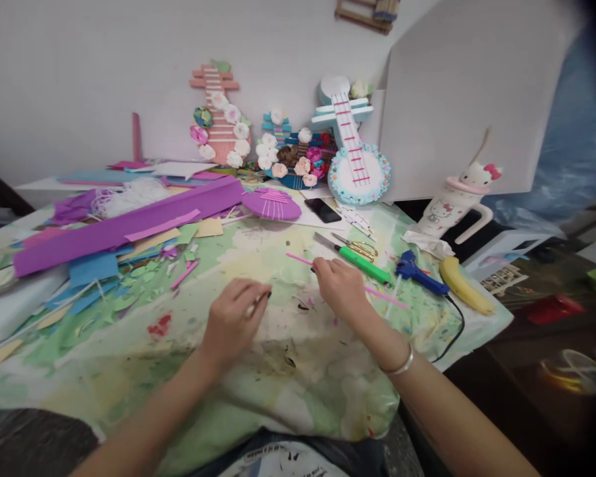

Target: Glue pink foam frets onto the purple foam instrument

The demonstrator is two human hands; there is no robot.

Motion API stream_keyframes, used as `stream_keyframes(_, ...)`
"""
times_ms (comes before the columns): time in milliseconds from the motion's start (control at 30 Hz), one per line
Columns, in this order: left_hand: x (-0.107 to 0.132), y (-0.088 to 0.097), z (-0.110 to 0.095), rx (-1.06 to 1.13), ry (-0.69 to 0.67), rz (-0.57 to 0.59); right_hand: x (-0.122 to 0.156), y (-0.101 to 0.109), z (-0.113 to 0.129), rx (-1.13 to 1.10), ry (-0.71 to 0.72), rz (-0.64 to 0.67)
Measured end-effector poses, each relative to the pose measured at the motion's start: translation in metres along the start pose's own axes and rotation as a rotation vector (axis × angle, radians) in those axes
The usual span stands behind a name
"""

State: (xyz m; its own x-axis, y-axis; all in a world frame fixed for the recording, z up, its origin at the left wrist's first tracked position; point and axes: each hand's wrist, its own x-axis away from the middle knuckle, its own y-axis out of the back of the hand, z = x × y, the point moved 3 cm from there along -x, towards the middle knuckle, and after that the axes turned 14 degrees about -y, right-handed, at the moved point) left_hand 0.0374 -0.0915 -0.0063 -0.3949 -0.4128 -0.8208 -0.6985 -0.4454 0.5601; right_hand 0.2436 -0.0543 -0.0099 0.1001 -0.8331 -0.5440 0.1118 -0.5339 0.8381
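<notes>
Both your hands rest knuckles-up on the surface, just nearer you than the one green knife. Your right hand pinches one pink stick that lies alongside that knife. Your left hand curls around one pale sliver. Beyond the knife lie one blue glue gun and one banana.

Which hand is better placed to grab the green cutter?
Right, probably: the right hand lies beside the green cutter, though it holds a pink stick; the left hand is farther off, pinching a small pale piece.
</notes>
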Motion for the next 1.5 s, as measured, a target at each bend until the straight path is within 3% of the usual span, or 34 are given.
stream_keyframes(67, -0.020, -0.009, 0.035, -0.048, -0.057, 0.002, -0.021, -0.017, 0.007, -0.019, 0.062, 0.017)
stream_keyframes(200, -0.042, -0.037, 0.101, 0.041, -0.108, 0.154, -0.062, -0.050, 0.018, -0.067, 0.168, 0.048)
stream_keyframes(267, -0.043, -0.047, 0.124, 0.079, -0.107, 0.195, -0.076, -0.065, 0.021, -0.098, 0.200, 0.061)
stream_keyframes(367, -0.038, -0.055, 0.140, 0.103, -0.112, 0.226, -0.085, -0.081, 0.023, -0.149, 0.219, 0.075)
stream_keyframes(500, -0.032, -0.061, 0.143, 0.147, -0.118, 0.287, -0.084, -0.087, 0.022, -0.230, 0.229, 0.101)
stream_keyframes(733, -0.032, -0.070, 0.136, 0.188, -0.144, 0.386, -0.073, -0.079, 0.024, -0.314, 0.284, 0.161)
stream_keyframes(1200, -0.035, -0.070, 0.132, 0.119, -0.169, 0.504, -0.077, -0.080, 0.029, -0.208, 0.309, 0.230)
stream_keyframes(1367, -0.038, -0.062, 0.138, 0.133, -0.145, 0.615, -0.077, -0.079, 0.038, -0.213, 0.306, 0.259)
stream_keyframes(1500, -0.035, -0.053, 0.145, 0.236, -0.032, 0.693, -0.076, -0.078, 0.045, -0.386, 0.260, 0.387)
